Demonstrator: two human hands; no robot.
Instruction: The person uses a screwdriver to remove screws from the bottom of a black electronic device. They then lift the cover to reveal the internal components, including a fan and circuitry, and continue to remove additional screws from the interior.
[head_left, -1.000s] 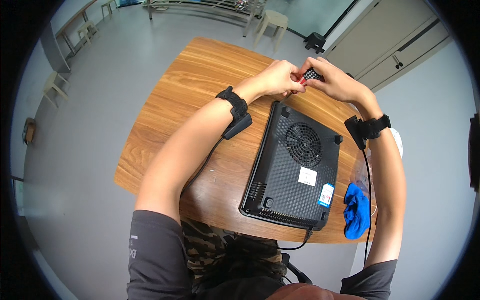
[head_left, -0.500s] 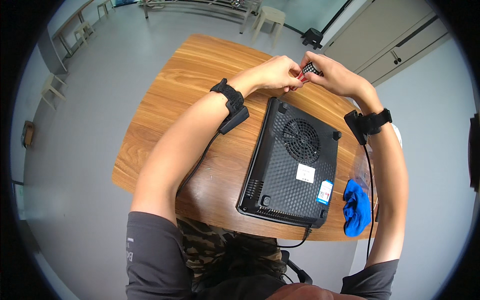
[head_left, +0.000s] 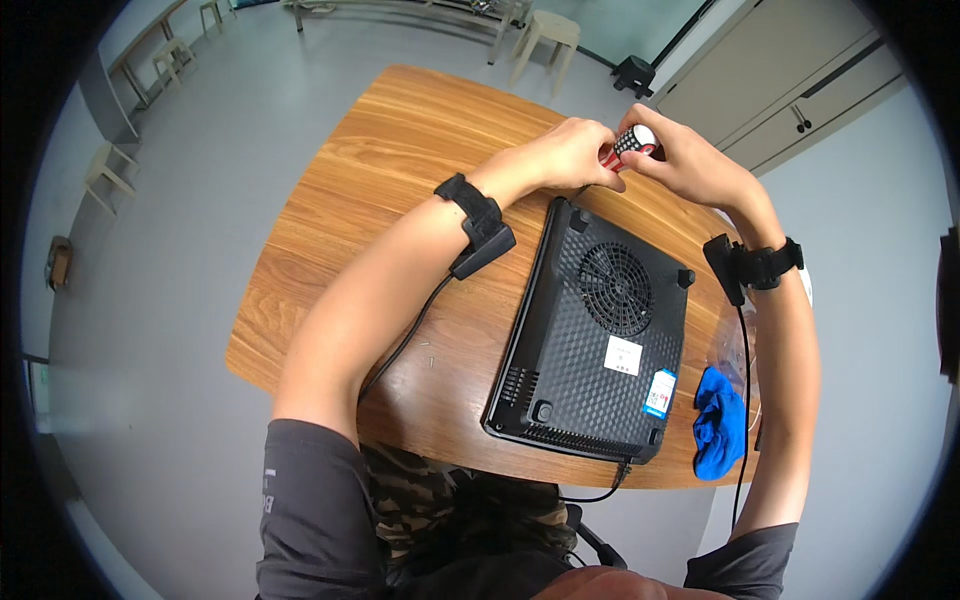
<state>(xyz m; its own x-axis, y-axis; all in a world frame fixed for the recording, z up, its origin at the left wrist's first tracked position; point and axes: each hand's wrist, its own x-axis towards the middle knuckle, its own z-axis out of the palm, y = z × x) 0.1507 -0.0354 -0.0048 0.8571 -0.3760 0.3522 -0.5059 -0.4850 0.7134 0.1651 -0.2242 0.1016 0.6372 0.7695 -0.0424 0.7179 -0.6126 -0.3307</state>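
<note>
Past the far edge of a flat black appliance [head_left: 560, 350], my two hands meet over the table. The appliance looks like an induction cooker lying underside up, with a round fan grille, small feet and labels. In my right hand [head_left: 680, 160] is a red tool handle [head_left: 630, 143] with a black, white-dotted band and a white round end; it looks like a screwdriver. My left hand [head_left: 578, 155] is closed at its red part, fingers bent. The tool's tip is hidden behind the left fingers.
The wooden table [head_left: 330, 250] has a curved edge. A blue cloth [head_left: 718, 425] lies right of the appliance, beside clear plastic [head_left: 730, 340]. A power cord [head_left: 610, 490] hangs at the near edge. Black cables run from both wrist straps. Stools [head_left: 548, 45] and a cabinet [head_left: 770, 80] stand beyond.
The view has shifted slightly. The tool in my hands has turned, so its white round end now shows; both hands stay close together on it.
</note>
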